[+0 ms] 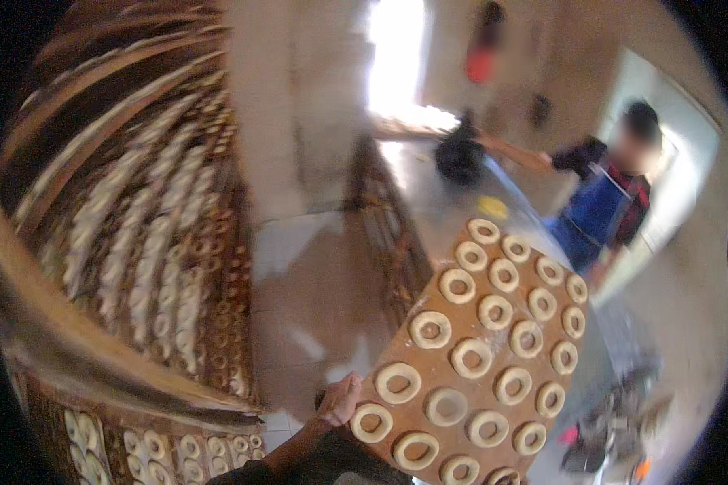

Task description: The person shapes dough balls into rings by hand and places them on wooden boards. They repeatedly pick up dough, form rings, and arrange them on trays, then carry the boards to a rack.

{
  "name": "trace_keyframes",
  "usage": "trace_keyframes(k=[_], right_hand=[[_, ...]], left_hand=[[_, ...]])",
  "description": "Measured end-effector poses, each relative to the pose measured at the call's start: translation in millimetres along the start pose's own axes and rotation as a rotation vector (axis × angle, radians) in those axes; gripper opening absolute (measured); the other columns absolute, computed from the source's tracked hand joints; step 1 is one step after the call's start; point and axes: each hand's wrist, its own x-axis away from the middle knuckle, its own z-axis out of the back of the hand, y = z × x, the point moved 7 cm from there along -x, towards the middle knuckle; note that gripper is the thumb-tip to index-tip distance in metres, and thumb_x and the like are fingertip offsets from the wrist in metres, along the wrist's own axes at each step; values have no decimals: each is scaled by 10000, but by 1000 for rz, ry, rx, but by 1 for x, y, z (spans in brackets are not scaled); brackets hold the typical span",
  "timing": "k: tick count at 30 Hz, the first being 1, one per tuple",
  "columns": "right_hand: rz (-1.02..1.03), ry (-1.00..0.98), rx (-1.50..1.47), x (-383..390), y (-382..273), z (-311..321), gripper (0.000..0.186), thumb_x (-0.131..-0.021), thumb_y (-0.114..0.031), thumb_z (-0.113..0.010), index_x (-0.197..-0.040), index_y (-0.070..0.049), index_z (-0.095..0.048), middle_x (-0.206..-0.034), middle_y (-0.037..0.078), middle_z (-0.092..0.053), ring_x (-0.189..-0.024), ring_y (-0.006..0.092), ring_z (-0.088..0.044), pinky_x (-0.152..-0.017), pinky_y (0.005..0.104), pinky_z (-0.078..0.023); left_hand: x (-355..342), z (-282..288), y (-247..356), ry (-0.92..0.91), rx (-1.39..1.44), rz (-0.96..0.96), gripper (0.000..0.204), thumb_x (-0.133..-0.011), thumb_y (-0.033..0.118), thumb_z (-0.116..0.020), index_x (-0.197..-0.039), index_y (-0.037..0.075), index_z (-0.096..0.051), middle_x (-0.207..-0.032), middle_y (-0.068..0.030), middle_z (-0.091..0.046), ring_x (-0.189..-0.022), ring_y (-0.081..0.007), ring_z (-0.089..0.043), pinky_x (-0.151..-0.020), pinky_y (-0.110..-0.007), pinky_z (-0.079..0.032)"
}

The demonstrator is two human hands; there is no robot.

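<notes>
A brown wooden board carries several rows of pale, ring-shaped dough pieces. It slopes away from me at an angle, in front of my body. On its near left edge my left hand is closed, with the fingers partly hidden at the board's side. My right hand does not show; the board's near right corner runs to the lower edge of the picture.
On the left a tall wooden rack holds boards of more dough rings. Ahead stands a metal-topped table with a dark object on it. A person in a blue apron reaches over the table. Tiled floor lies between.
</notes>
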Motion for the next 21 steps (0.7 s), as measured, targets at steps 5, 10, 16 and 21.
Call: trace_keyframes(k=[5, 10, 16, 21], right_hand=[[-31, -154, 57, -70, -13, 13, 905, -876, -745, -249, -1263, 25, -528, -1143, 170, -605, -1040, 292, -595, -886, 476, -504], [11, -422, 91, -198, 21, 23, 770, -933, -658, -276, -1185, 4, -579, -1080, 126, -634, -976, 295, -623, -825, 418, -537], [-269, -571, -70, -290, 27, -48, 721, -900, -720, -308, -823, -39, -530, -790, 83, -576, -730, 191, -565, -709, 349, -509], [570, -731, 428, -382, 26, -92, 538, -954, -511, -375, -879, -16, -572, -784, 66, -576, -698, 189, -544, -678, 303, -479]], left_hand=[[65, -30, 11, 406, -194, -335, 406, -989, 400, -353, -953, 27, -509, -820, -229, -588, -785, -428, -585, -715, -495, -451], [124, -76, 57, 639, -156, -37, 451, -988, 412, -362, -902, 10, -549, -735, -208, -570, -727, -400, -588, -663, -479, -440], [132, -157, 19, 808, -306, -182, 445, -984, 401, -395, -921, -11, -551, -733, -222, -557, -708, -387, -579, -639, -460, -428], [88, -226, 6, 801, -91, 44, 458, -983, 375, -396, -994, -51, -564, -829, -260, -585, -793, -407, -582, -659, -471, -455]])
